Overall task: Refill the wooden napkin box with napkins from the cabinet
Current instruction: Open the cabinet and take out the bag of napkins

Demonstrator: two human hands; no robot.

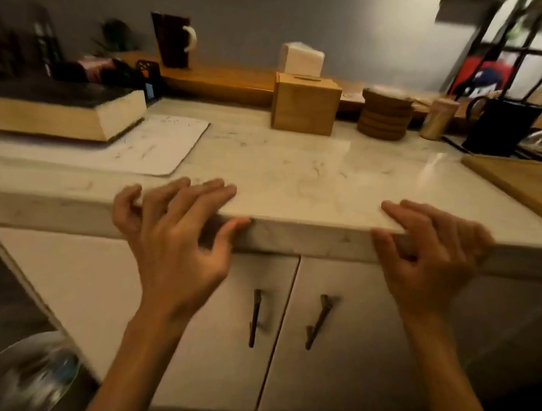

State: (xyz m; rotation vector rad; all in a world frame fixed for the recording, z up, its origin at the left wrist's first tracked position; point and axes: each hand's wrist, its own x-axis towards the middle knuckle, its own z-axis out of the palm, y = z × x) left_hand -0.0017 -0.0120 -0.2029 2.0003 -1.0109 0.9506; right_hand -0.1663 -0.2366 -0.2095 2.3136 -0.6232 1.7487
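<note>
The wooden napkin box (305, 104) stands at the back of the marble counter (296, 169), lid on, a slot in its top. Behind it, on a wooden ledge, sits a white pack of napkins (301, 59). Below the counter are two white cabinet doors (344, 335), both closed, with dark handles (255, 317) side by side. My left hand (180, 232) hovers at the counter's front edge with its fingers spread and nothing in it. My right hand (431, 245) is at the same edge further right, fingers apart and also bare.
A thick wooden block (64, 112) lies on a white mat (159, 149) at the left. A stack of round wooden coasters (386, 115), a small jar (439, 118) and a black mug (500, 127) stand at the back right. A cutting board (522, 184) is at the right edge.
</note>
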